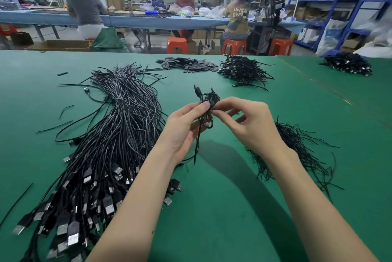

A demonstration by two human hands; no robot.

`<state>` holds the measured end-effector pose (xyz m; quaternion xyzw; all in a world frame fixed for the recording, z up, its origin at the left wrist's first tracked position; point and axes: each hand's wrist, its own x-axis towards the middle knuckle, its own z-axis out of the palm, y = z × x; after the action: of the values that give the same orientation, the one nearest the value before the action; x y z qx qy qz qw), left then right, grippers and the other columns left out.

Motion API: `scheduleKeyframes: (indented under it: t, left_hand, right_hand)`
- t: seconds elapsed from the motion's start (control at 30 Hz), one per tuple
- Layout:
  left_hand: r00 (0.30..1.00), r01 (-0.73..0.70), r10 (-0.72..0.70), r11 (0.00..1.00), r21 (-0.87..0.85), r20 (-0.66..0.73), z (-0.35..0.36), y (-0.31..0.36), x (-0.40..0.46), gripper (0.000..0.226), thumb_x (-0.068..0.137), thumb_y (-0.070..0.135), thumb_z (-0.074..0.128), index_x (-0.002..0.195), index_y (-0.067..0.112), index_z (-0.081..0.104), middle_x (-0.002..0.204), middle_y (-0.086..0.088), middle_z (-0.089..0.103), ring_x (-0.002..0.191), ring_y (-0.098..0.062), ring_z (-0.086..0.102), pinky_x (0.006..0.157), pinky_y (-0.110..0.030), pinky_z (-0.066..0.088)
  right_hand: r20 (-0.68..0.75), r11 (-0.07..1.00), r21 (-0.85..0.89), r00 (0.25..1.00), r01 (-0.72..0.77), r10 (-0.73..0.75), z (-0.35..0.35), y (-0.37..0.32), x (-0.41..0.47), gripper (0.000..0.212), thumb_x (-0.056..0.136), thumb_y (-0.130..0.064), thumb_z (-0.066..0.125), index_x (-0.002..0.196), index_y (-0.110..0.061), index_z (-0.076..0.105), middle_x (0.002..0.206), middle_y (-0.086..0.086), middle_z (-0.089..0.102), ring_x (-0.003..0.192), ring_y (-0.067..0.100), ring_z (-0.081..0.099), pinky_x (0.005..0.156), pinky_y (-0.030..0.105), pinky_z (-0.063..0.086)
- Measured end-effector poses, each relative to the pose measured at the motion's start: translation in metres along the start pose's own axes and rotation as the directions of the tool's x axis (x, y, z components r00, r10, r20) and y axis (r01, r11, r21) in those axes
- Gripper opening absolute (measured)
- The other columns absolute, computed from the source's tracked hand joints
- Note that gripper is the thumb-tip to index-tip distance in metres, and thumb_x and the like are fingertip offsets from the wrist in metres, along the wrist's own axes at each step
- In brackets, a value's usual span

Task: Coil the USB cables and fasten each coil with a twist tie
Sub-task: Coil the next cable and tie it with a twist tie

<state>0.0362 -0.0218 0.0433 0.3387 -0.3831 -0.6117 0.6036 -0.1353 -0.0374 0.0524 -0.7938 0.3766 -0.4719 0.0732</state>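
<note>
The table [222,208] is plain green. The cables [110,134] are black with silver plugs, and the coil [209,102] and ties [297,145] are black. The stools [177,45] are orange, the shelving [339,0] blue.

**Hidden and cut off**

The left hand [186,125] covered part of the coiled cable [209,102]; whether a twist tie circled it could not be told. The cable bundle [101,155] ran off the bottom edge, its plugs blurred.
</note>
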Motion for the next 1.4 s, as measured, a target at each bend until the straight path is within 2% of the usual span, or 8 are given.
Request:
scheduleKeyframes:
  t: [0.1, 0.27, 0.5, 0.87, 1.0, 1.13, 1.3, 1.4]
  left_hand:
    - [0.998, -0.062, 0.062, 0.998, 0.033, 0.015, 0.004, 0.001, -0.002, 0.014, 0.079, 0.019, 0.076, 0.092, 0.016, 0.073, 0.084, 0.001, 0.074, 0.071, -0.01, 0.066, 0.065, -0.019, 0.052]
    - [0.985, -0.169, 0.162, 0.977, 0.133, 0.062, 0.003, 0.001, -0.004, 0.009, 0.074, 0.023, 0.079, 0.082, 0.021, 0.077, 0.082, -0.003, 0.073, 0.074, -0.012, 0.065, 0.063, -0.023, 0.053]
    - [0.999, 0.049, -0.05, 0.996, 0.075, 0.009, 0.002, 0.0, -0.002, 0.012, 0.09, 0.02, 0.07, 0.082, 0.017, 0.078, 0.077, 0.002, 0.07, 0.06, -0.006, 0.061, 0.052, -0.016, 0.047]
    - [0.995, 0.092, -0.089, 0.994, 0.062, -0.048, -0.003, 0.0, 0.0, 0.009, 0.088, 0.021, 0.072, 0.081, 0.016, 0.075, 0.075, 0.003, 0.065, 0.058, -0.007, 0.055, 0.043, -0.014, 0.037]
    - [0.999, -0.016, 0.019, 0.996, 0.088, -0.036, -0.003, -0.001, -0.002, 0.005, 0.085, 0.024, 0.074, 0.09, 0.022, 0.074, 0.083, 0.007, 0.071, 0.067, -0.007, 0.063, 0.06, -0.019, 0.048]
    - [0.988, -0.15, 0.153, 0.984, 0.094, -0.02, 0.003, 0.0, -0.002, 0.014, 0.07, 0.03, 0.08, 0.083, 0.026, 0.078, 0.086, 0.005, 0.074, 0.074, -0.01, 0.066, 0.066, -0.022, 0.052]
    - [0.996, -0.042, 0.044, 0.999, 0.035, -0.077, -0.004, 0.002, 0.001, 0.005, 0.085, 0.02, 0.075, 0.089, 0.017, 0.075, 0.079, 0.004, 0.071, 0.062, -0.008, 0.06, 0.054, -0.017, 0.048]
    - [0.998, 0.004, -0.003, 1.0, 0.014, -0.071, -0.006, 0.003, 0.001, 0.008, 0.088, 0.02, 0.072, 0.082, 0.018, 0.077, 0.076, 0.005, 0.069, 0.059, -0.006, 0.058, 0.053, -0.016, 0.048]
  right_hand:
    - [0.075, 0.931, 0.291, 0.975, -0.221, 0.208, -0.001, -0.006, 0.003, 0.008, 0.092, -0.016, 0.073, 0.085, -0.013, 0.075, 0.07, -0.005, 0.072, 0.059, 0.01, 0.066, 0.049, 0.025, 0.051]
    - [0.643, 0.227, 0.528, 0.56, -0.818, 0.522, -0.013, -0.016, 0.013, 0.017, 0.08, -0.019, 0.073, 0.063, -0.017, 0.076, 0.061, -0.006, 0.06, 0.049, 0.002, 0.052, 0.041, 0.01, 0.036]
    - [0.312, 0.953, 0.098, 0.919, -0.286, 0.243, -0.021, -0.011, 0.008, 0.015, 0.084, -0.042, 0.078, 0.092, -0.03, 0.072, 0.085, -0.016, 0.072, 0.058, 0.008, 0.063, 0.057, 0.02, 0.049]
    - [0.084, 0.977, -0.164, 0.989, 0.138, -0.126, -0.012, -0.008, 0.003, 0.007, 0.087, -0.038, 0.078, 0.09, -0.031, 0.077, 0.085, -0.018, 0.07, 0.056, 0.009, 0.059, 0.057, 0.032, 0.05]
    - [-0.002, 0.97, 0.131, 0.978, -0.205, 0.207, 0.002, -0.011, 0.004, 0.01, 0.087, -0.025, 0.078, 0.079, -0.02, 0.078, 0.066, -0.011, 0.069, 0.048, 0.01, 0.052, 0.048, 0.021, 0.041]
    - [0.66, -0.092, 0.662, 0.52, -0.744, 0.542, 0.003, -0.017, 0.009, 0.015, 0.076, -0.018, 0.075, 0.084, -0.01, 0.065, 0.065, -0.005, 0.057, 0.042, 0.0, 0.043, 0.034, 0.009, 0.031]
    - [0.247, 0.809, 0.373, 0.889, -0.455, 0.386, -0.006, -0.014, 0.006, 0.012, 0.091, -0.023, 0.075, 0.102, -0.022, 0.072, 0.086, -0.008, 0.071, 0.055, 0.012, 0.06, 0.05, 0.017, 0.042]
    - [0.097, 0.999, 0.028, 0.995, -0.029, 0.026, -0.01, -0.009, 0.006, 0.025, 0.083, -0.026, 0.082, 0.104, -0.033, 0.071, 0.091, -0.015, 0.069, 0.06, 0.012, 0.063, 0.058, 0.016, 0.044]
